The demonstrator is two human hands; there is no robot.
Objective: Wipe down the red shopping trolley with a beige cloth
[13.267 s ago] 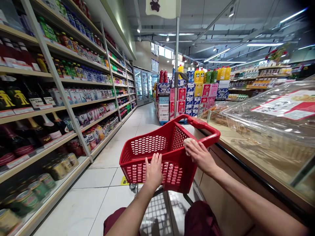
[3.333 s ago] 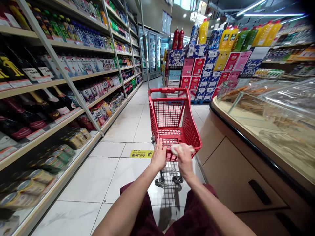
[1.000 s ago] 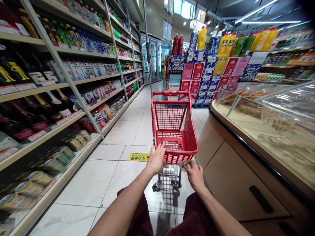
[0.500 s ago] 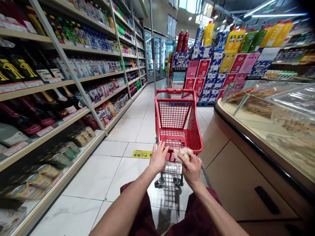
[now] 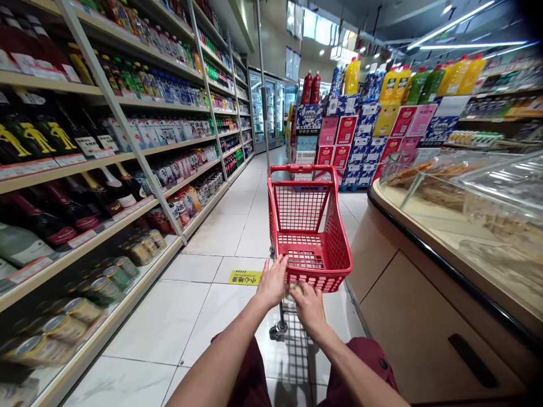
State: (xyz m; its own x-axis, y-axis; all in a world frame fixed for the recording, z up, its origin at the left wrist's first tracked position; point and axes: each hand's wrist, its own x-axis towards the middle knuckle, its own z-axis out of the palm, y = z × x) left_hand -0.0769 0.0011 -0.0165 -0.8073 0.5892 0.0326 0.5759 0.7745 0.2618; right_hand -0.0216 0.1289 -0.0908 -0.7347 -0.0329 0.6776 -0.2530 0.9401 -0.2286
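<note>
A red plastic shopping cart [image 5: 328, 249] stands in the aisle in front of me, its basket bare. My left hand [image 5: 272, 282] rests on the near left rim with its fingers spread. My right hand [image 5: 309, 304] is curled against the near front wall of the basket, just below the rim, pressing a pale cloth [image 5: 292, 288] that mostly hides under the fingers. My maroon trousers show at the bottom.
Shelves of bottles and cans [image 5: 85, 186] run along the left. A curved counter with clear food cases [image 5: 462, 209] lies close on the right. Stacked drink cartons [image 5: 352, 135] stand ahead, fridges [image 5: 265, 110] at the aisle's end. A yellow floor sticker [image 5: 245, 277] lies by the cart.
My right hand with the cloth has slid down and left, from the cart's near rim to the front wall below it. My left hand has stayed on the rim.
</note>
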